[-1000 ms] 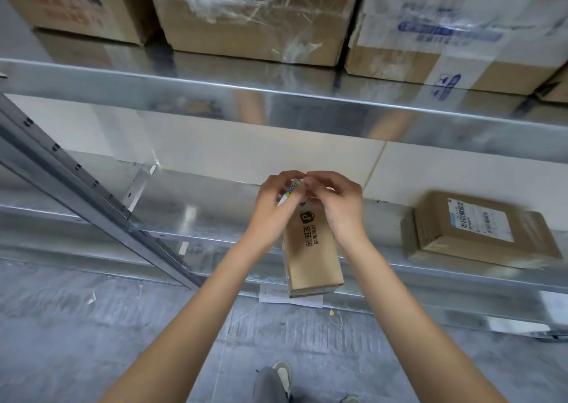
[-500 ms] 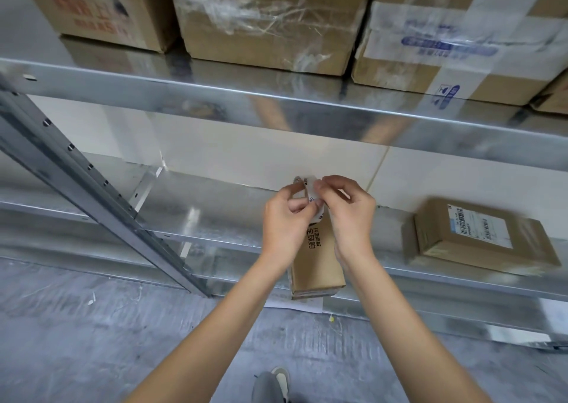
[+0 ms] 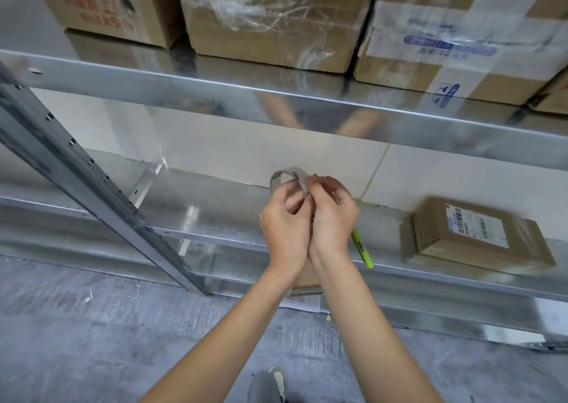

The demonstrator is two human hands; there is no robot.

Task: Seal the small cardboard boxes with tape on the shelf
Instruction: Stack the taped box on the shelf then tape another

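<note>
A thin roll of tape (image 3: pixel 289 175) is held up over the lower metal shelf (image 3: pixel 215 215). My left hand (image 3: pixel 284 227) grips the roll from below, fingers curled through its ring. My right hand (image 3: pixel 333 218) pinches the roll's right edge with thumb and fingertips. A small cardboard box (image 3: pixel 305 276) lies on the shelf under my wrists, mostly hidden, its near end sticking over the shelf edge. A second small cardboard box (image 3: pixel 479 236) with a white barcode label sits on the same shelf to the right.
A green pen-like tool (image 3: pixel 362 249) lies on the shelf just right of my right wrist. Large taped cartons (image 3: pixel 270 18) fill the upper shelf (image 3: pixel 276 95). A slanted metal upright (image 3: pixel 92 181) crosses the left side. A shoe (image 3: pixel 276 381) is on the grey floor below.
Both hands have lifted the tape roll higher, away from the box top. The roll now shows as an open ring, and the green tool has come into sight beside my right wrist.
</note>
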